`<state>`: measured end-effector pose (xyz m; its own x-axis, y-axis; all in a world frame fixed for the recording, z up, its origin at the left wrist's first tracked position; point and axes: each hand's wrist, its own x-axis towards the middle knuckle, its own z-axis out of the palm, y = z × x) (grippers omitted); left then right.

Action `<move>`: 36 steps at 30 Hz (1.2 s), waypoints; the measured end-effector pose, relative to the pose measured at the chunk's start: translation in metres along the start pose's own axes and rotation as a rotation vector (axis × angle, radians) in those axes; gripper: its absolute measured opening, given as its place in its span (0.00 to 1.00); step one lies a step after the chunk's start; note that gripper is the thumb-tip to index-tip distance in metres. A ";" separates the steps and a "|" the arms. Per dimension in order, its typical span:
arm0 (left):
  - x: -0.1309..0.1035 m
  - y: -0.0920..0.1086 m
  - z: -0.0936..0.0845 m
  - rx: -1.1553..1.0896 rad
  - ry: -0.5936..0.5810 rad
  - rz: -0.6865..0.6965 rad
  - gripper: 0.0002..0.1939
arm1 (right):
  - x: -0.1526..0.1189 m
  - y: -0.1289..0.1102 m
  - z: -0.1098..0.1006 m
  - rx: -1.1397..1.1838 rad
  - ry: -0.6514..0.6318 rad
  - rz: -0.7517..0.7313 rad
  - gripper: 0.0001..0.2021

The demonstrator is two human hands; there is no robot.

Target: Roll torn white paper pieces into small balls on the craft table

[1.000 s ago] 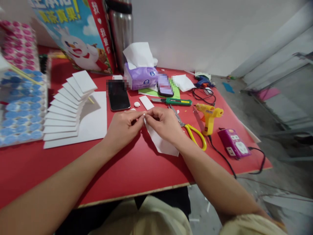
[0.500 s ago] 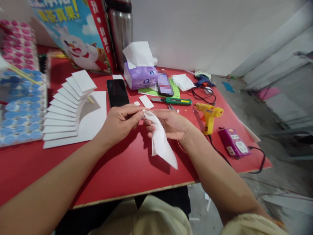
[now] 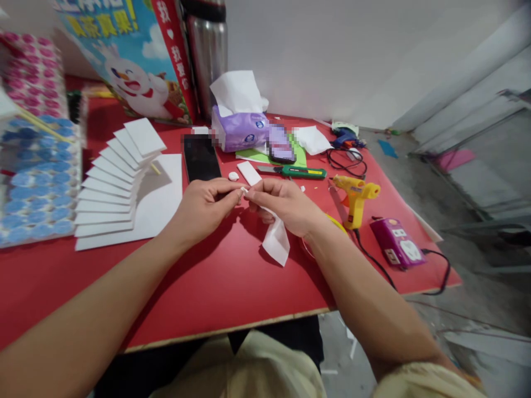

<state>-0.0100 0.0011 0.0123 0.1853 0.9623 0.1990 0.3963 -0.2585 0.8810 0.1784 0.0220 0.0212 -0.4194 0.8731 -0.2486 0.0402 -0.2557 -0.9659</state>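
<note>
My left hand (image 3: 206,209) pinches a tiny white end at its fingertips, above the red table (image 3: 199,287). Right beside it, my right hand (image 3: 286,205) is closed on a white tissue (image 3: 277,243), whose loose part hangs below the fingers. The fingertips of both hands nearly meet around the white end; what exactly lies between them is too small to tell. Just beyond the fingers lie a small round white piece (image 3: 233,176) and a white rectangular piece (image 3: 249,173).
White fanned boards (image 3: 108,190) and a black phone (image 3: 202,157) lie left. Behind are a purple tissue pack (image 3: 240,130) and a steel bottle (image 3: 208,61). A green cutter (image 3: 302,172), yellow glue gun (image 3: 354,193) and purple power strip (image 3: 397,242) are right.
My right hand has turned over and its fingers have closed round the tissue, so less of it hangs down. My left hand has barely moved.
</note>
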 end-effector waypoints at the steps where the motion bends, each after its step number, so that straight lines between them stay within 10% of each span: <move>1: 0.000 0.000 0.000 0.003 -0.001 -0.005 0.11 | 0.000 0.001 0.001 -0.065 0.030 -0.038 0.10; 10: -0.005 -0.006 0.011 0.285 0.084 0.215 0.14 | -0.002 0.013 0.016 -0.457 0.345 -0.339 0.08; 19: -0.009 -0.011 0.017 0.785 0.005 0.402 0.19 | 0.000 0.017 0.016 -0.396 0.302 -0.292 0.10; 30: -0.003 -0.005 0.008 -0.062 0.031 0.075 0.13 | -0.003 0.008 0.005 -0.506 0.201 -0.389 0.08; 36: -0.005 -0.005 0.009 0.028 0.041 0.156 0.13 | -0.006 0.009 0.007 -0.574 0.198 -0.377 0.09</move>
<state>-0.0050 -0.0032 0.0036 0.2096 0.9129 0.3504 0.3905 -0.4067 0.8259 0.1752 0.0122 0.0147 -0.3286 0.9318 0.1542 0.4189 0.2901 -0.8604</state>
